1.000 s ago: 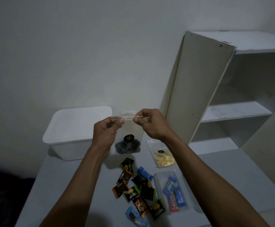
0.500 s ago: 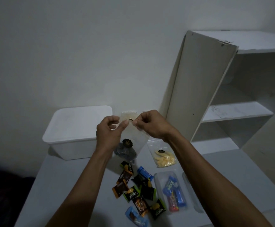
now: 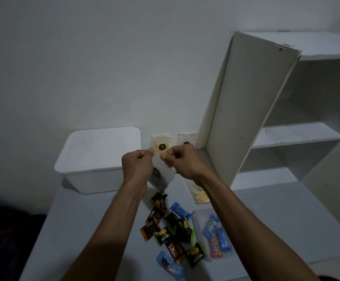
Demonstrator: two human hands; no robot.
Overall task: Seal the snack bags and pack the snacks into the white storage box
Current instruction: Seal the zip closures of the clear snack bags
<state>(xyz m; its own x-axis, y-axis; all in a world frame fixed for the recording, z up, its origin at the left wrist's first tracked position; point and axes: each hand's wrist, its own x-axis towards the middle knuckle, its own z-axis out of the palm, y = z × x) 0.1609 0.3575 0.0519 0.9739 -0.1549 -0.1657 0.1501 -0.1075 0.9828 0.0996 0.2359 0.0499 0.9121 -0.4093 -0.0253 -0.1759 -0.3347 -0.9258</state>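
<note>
My left hand (image 3: 137,166) and my right hand (image 3: 182,162) both pinch the top edge of a clear zip bag (image 3: 162,175) holding dark snacks, which hangs tilted above the table. The white storage box (image 3: 99,159) stands with its lid on at the back left, just left of my left hand. Two clear bags of yellow snacks (image 3: 162,141) lean against the wall behind my hands. Another bag of yellow snacks (image 3: 200,194) lies partly under my right forearm. Several small wrapped snacks (image 3: 171,230) lie scattered near the front.
A clear bag with blue and red candy packs (image 3: 215,234) lies right of the scattered wrappers. A white shelf unit (image 3: 266,110) stands on the table at the right. The grey table (image 3: 74,230) ends at the left, beside something dark.
My hands have drawn closer together along the bag's top and dropped lower. The bag now hangs tilted, and the two bags by the wall have come into sight.
</note>
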